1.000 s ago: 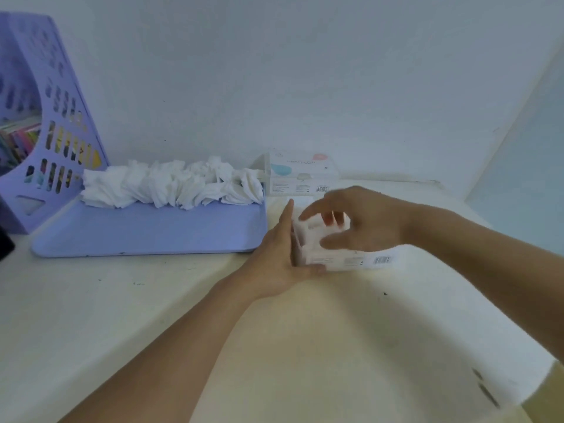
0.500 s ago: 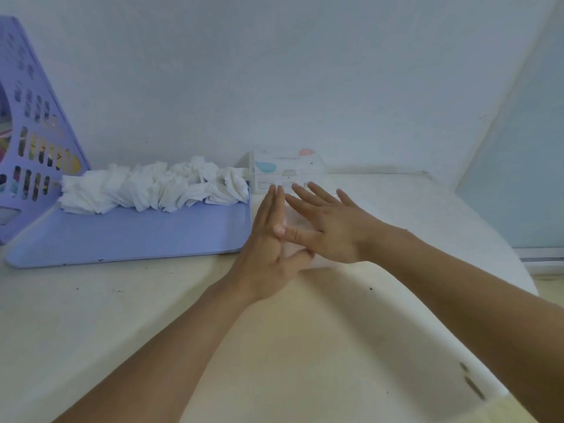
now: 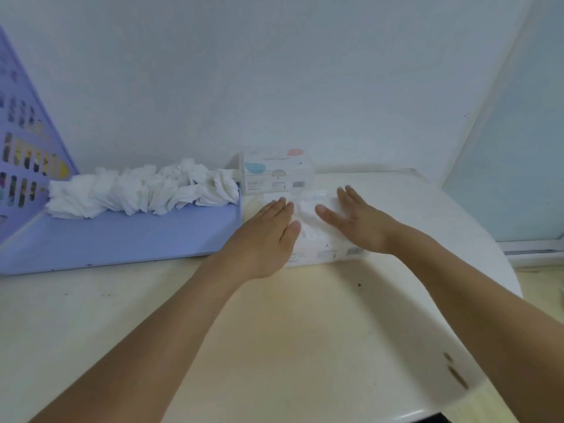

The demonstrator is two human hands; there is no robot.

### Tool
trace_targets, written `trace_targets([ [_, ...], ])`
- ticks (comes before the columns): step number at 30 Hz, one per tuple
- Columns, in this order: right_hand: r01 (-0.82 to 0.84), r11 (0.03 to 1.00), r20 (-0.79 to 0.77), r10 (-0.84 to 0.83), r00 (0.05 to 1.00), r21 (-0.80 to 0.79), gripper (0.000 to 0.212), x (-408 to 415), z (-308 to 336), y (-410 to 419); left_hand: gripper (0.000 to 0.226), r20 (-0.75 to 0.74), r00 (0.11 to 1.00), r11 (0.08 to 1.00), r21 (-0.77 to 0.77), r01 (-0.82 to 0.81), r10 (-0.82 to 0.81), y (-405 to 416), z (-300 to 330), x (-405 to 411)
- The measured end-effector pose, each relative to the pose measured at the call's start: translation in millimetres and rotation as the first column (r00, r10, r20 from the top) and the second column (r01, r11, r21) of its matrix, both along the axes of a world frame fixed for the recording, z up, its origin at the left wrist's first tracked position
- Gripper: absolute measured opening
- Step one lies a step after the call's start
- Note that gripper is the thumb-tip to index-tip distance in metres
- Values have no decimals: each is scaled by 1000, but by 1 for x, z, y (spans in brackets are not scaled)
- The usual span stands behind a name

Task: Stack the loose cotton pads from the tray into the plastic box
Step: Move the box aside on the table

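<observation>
A clear plastic box (image 3: pixel 317 254) with white cotton pads inside sits on the cream table just right of the lilac tray (image 3: pixel 122 236). My left hand (image 3: pixel 265 236) lies flat at the box's left end, fingers straight. My right hand (image 3: pixel 357 224) rests flat on the box's right part, fingers spread. Pads show white between the two hands. A loose heap of cotton pads (image 3: pixel 137 193) runs along the tray's far edge. Neither hand holds anything.
A second, closed pad box (image 3: pixel 277 175) with pastel labels stands against the wall behind the first. A lilac perforated file holder (image 3: pixel 27 154) stands at the far left. The table's rounded edge (image 3: pixel 506 270) curves away on the right.
My right hand has come out of the box, flattened and slid to its right part. My left hand turned from edge-on at the box's end to palm down. The view drifted slightly.
</observation>
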State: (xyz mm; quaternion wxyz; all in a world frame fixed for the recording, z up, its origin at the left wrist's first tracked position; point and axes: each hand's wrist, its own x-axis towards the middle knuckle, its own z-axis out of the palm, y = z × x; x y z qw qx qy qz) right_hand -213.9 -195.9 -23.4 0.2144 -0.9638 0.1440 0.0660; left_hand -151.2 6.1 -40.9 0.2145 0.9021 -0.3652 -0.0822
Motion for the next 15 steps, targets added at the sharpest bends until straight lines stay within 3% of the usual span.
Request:
trace_targets([
  [2, -39, 990, 2, 40, 999, -136, 107, 3, -7, 9, 64, 33, 999, 994, 111, -20, 17, -12, 4, 4],
  [5, -135, 897, 9, 153, 988, -420, 97, 7, -10, 20, 68, 85, 996, 982, 181, -49, 34, -25, 3, 3],
  [9, -203, 918, -67, 192, 979, -340, 79, 13, -9, 23, 80, 96, 995, 972, 229, -44, 23, -27, 4, 2],
  [11, -218, 950, -4, 222, 975, -223, 70, 11, 0, 20, 75, 38, 999, 982, 188, -19, 12, -27, 6, 6],
  [12, -188, 981, 108, 193, 975, -57, 66, 10, 5, 15, 68, 21, 999, 996, 75, -42, 40, -26, 7, 10],
  [13, -103, 983, 256, 62, 965, 150, 62, 10, 8, 8, 63, 2, 994, 990, -91, -107, 108, -23, 3, 19],
  [15, 124, 852, 408, -364, 837, 508, 45, 13, 9, -16, 66, -196, 932, 835, -415, -361, 305, -15, -7, 40],
])
